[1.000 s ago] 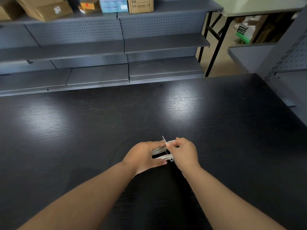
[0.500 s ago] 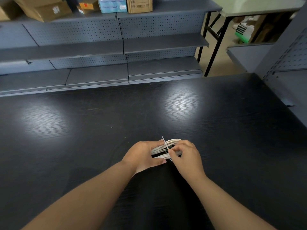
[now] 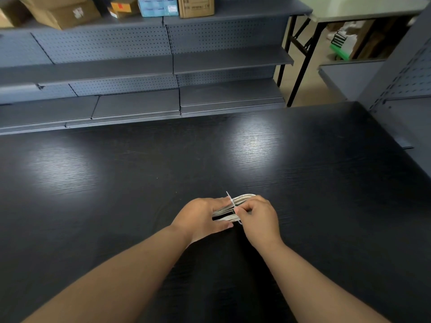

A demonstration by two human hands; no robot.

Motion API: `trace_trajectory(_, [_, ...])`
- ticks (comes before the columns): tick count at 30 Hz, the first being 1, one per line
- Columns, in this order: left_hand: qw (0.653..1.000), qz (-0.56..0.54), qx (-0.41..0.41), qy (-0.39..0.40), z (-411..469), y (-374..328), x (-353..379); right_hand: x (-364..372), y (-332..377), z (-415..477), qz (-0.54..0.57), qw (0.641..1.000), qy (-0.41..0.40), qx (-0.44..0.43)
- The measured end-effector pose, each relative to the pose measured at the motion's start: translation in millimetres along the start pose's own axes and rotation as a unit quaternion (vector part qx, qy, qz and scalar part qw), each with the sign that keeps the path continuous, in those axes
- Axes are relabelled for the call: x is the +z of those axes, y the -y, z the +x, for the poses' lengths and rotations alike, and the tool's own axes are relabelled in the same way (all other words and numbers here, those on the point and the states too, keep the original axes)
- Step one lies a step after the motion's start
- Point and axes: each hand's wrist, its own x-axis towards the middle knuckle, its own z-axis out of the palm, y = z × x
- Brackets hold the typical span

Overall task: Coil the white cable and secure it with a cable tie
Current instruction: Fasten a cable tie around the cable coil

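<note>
The white cable (image 3: 242, 198) is a flat coil of several loops, held just above the black table (image 3: 326, 183). My left hand (image 3: 200, 217) grips the coil's left end, thumb underneath and fingers on top. A thin white cable tie (image 3: 231, 201) wraps across the loops near the middle, its tail sticking up and away from me. My right hand (image 3: 258, 217) pinches the tie at the coil's near side, covering the coil's right part.
Grey pegboard shelving (image 3: 163, 66) runs along the table's far edge, with cardboard boxes (image 3: 63, 10) on its top shelf. Another shelf unit (image 3: 405, 85) stands at the right. A folding table (image 3: 363, 10) is at the back right.
My right hand has slid slightly right and toward me along the coil, uncovering the far loops. The left hand's grip is unchanged.
</note>
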Motion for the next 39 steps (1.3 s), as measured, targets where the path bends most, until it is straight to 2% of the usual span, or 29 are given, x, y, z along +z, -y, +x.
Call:
trace_trajectory(8, [1.000, 0.008, 0.010, -0.009, 2, 1, 0, -5, 1, 2, 0.035, 0.999, 0.005, 0.011])
trace_trajectory(13, [1.000, 0.006, 0.009, -0.008, 2, 2, -1, -12, 4, 13, -0.019, 1.000, -0.019, 0.005])
trace_trajectory(18, [1.000, 0.004, 0.025, -0.016, 1, 0, -2, -10, 21, 26, -0.086, 0.995, 0.036, -0.031])
trace_trajectory(25, [0.999, -0.012, 0.033, -0.016, 0, 1, -1, -11, 32, 37, -0.140, 0.982, 0.119, -0.037])
trace_trajectory(31, [0.999, -0.014, 0.022, -0.023, -1, 1, 0, -20, 30, 38, -0.022, 0.990, 0.141, 0.017])
trace_trajectory(39, [0.998, -0.012, 0.027, -0.050, -3, -2, 1, -16, 26, 33, 0.049, 0.989, 0.137, 0.038])
